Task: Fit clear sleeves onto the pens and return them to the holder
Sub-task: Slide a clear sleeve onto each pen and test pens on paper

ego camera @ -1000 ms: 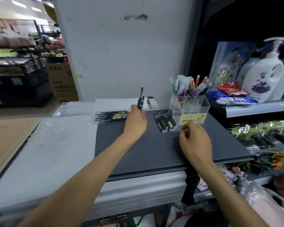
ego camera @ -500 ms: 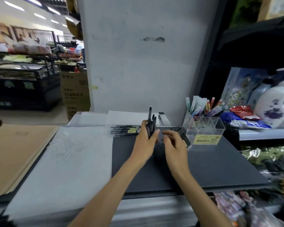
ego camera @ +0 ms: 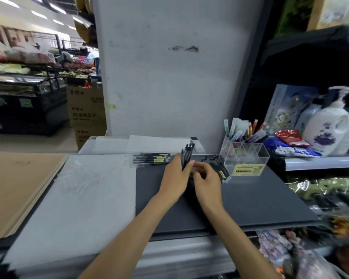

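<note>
A small bunch of black pens stands upright, gripped in the left hand above the dark mat. The right hand, fingers curled, touches its lower end. The clear holder stands near.

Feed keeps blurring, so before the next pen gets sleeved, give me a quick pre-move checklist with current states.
1. Left hand grips the upright pen bundle: ok.
2. Right hand at the bundle's base, free to pull one pen: ok.
3. Sleeve in the right hand: cannot tell.
4. Clear holder upright, front compartments free: ok.
5. Loose pens lying beside the holder, within reach: ok.
6. Pens on the left already sleeved: cannot tell.
</note>
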The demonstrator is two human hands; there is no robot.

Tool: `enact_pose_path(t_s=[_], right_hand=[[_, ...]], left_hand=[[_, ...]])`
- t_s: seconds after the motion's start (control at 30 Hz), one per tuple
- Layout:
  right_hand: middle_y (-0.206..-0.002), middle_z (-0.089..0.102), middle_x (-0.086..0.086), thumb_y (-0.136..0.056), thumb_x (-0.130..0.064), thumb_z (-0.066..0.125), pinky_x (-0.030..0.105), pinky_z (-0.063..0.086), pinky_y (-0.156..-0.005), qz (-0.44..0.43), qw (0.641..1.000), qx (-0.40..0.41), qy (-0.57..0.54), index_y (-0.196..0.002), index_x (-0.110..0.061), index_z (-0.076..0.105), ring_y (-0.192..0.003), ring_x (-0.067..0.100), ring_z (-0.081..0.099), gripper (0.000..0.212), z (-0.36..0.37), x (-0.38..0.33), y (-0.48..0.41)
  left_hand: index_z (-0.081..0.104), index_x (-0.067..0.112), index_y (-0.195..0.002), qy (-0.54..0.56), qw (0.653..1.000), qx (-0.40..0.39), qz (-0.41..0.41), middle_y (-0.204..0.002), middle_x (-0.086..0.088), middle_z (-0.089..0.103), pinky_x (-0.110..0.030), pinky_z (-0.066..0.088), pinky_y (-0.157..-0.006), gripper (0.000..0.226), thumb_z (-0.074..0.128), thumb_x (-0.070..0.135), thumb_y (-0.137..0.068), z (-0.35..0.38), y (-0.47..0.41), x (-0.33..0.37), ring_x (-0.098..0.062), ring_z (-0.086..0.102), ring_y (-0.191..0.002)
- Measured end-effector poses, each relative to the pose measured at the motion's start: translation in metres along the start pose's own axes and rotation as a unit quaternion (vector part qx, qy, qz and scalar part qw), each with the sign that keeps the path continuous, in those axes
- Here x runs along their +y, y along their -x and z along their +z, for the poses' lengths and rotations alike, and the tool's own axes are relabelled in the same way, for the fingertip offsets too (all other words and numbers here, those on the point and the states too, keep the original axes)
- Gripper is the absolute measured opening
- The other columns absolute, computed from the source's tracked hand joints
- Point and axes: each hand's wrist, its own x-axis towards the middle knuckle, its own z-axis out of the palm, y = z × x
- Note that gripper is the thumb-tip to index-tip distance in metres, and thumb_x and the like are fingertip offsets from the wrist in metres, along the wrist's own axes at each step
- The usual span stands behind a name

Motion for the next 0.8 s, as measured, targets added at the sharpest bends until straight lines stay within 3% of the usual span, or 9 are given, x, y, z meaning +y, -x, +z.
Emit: enact_pose_path(t_s=[0.1, 0.2, 0.33, 0.4, 0.47, 0.6, 0.8], right_hand=[[-0.104, 0.075, -0.003, -0.098, -0.001, 0.053, 0.028, 0.056, -0.086, 0.028, 0.999, 0.032, 0.010, -0.114, -0.018, 0.072, -0.097, 0.011, 0.070, 0.030, -0.001, 0.002, 0.001], [-0.098, 0.074, -0.005, -0.097, -0.004, 0.054, 0.024, 0.052, -0.076, 0.032, 0.998, 0.036, 0.030, -0.116, -0.018, 0.073, -0.090, 0.009, 0.069, 0.030, -0.003, 0.001, 0.003], [-0.094, 0.068, -0.014, -0.099, -0.007, 0.056, 0.022, 0.049, -0.076, 0.027, 0.997, 0.015, 0.069, -0.120, -0.018, 0.071, -0.086, -0.002, 0.062, 0.028, -0.002, -0.002, 0.006], [-0.094, 0.065, -0.014, -0.098, -0.007, 0.056, 0.022, 0.047, -0.079, 0.024, 0.997, 0.013, 0.079, -0.120, -0.017, 0.071, -0.085, -0.002, 0.060, 0.028, -0.002, -0.004, 0.007], [-0.097, 0.067, -0.008, -0.097, -0.007, 0.056, 0.026, 0.048, -0.082, 0.023, 0.996, 0.011, 0.081, -0.120, -0.015, 0.072, -0.090, 0.008, 0.064, 0.028, -0.003, -0.004, 0.007], [-0.100, 0.070, -0.004, -0.096, -0.007, 0.056, 0.028, 0.049, -0.082, 0.017, 0.997, 0.007, 0.074, -0.117, -0.016, 0.072, -0.095, 0.015, 0.066, 0.027, -0.003, -0.004, 0.006], [-0.092, 0.070, -0.015, -0.095, -0.010, 0.055, 0.022, 0.048, -0.072, -0.013, 0.999, 0.004, 0.043, -0.109, -0.025, 0.072, -0.080, 0.000, 0.065, 0.027, 0.013, -0.015, 0.008]], left_hand=[[0.050, 0.016, -0.095, 0.060, 0.998, 0.017, -0.010, -0.076, -0.005, 0.068, -0.042, 0.062, -0.063, 0.025, 0.051, 0.037, -0.108, -0.003, -0.008, 0.012, -0.021, 0.070, -0.063], [0.049, 0.017, -0.094, 0.102, 0.993, 0.060, -0.010, -0.069, -0.007, 0.065, -0.044, 0.059, -0.053, 0.027, 0.049, 0.040, -0.108, -0.005, -0.026, 0.029, -0.018, 0.064, -0.048], [0.049, 0.016, -0.090, 0.167, 0.972, 0.147, -0.079, -0.078, -0.012, 0.061, -0.043, 0.053, -0.060, 0.032, 0.055, 0.043, -0.105, -0.005, -0.054, 0.049, -0.032, 0.060, -0.063], [0.049, 0.015, -0.087, 0.255, 0.945, 0.151, -0.137, -0.072, -0.009, 0.053, -0.032, 0.045, -0.049, 0.031, 0.061, 0.039, -0.103, -0.006, -0.062, 0.051, -0.023, 0.047, -0.051], [0.049, 0.014, -0.089, 0.277, 0.942, 0.110, -0.157, -0.066, -0.004, 0.046, -0.022, 0.032, -0.039, 0.030, 0.067, 0.035, -0.101, -0.012, -0.062, 0.045, -0.015, 0.035, -0.042], [0.051, 0.012, -0.097, 0.269, 0.954, 0.047, -0.127, -0.058, 0.002, 0.037, -0.019, 0.025, -0.039, 0.022, 0.070, 0.024, -0.099, -0.038, -0.049, 0.029, -0.011, 0.030, -0.041], [0.057, 0.011, -0.093, 0.235, 0.966, 0.079, -0.068, -0.049, 0.007, 0.046, -0.026, 0.038, -0.045, 0.026, 0.061, 0.034, -0.104, -0.096, -0.018, 0.006, -0.015, 0.047, -0.047]])
